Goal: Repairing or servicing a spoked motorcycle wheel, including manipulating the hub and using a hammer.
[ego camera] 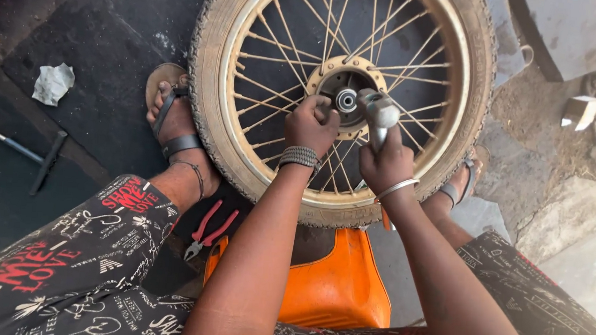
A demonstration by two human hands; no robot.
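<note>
Dark mat (102, 70), spoked wheel (338, 93), left hand (310, 124) gripping hub (345, 99), right hand (386, 160) gripping hammer (380, 114)

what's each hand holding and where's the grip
Right hand grips a hammer by its handle, just below the head. Left hand is closed at the wheel hub; what it holds cannot be told.

wheel (338, 93) between feet, pliers (208, 230) left of canister (335, 282); hammer (378, 114) over hub (345, 87)
</note>
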